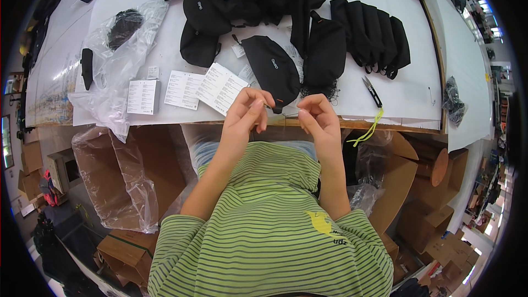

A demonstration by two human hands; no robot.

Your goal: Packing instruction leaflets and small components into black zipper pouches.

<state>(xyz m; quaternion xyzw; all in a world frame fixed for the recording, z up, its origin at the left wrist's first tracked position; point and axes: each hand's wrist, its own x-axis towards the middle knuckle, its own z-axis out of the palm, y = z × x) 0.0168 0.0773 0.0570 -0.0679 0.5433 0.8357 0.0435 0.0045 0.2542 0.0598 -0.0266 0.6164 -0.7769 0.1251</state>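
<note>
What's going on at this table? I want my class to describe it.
A person in a green striped shirt works at a white-topped table. Their left hand and right hand are raised by the near end of a curved black fabric pouch; any small thing between their fingertips is unclear. White printed cards lie to the left, black-handled snips with a neon yellow cord to the right, and heaped black fabric items beyond.

a crumpled clear plastic bag (104, 69) lies on the left of the white table (404, 96), a clear packet (454, 103) lies just past its right edge, and below stand a film-draped cardboard box (158, 159) and, rightward, brown cartons (423, 221).
</note>
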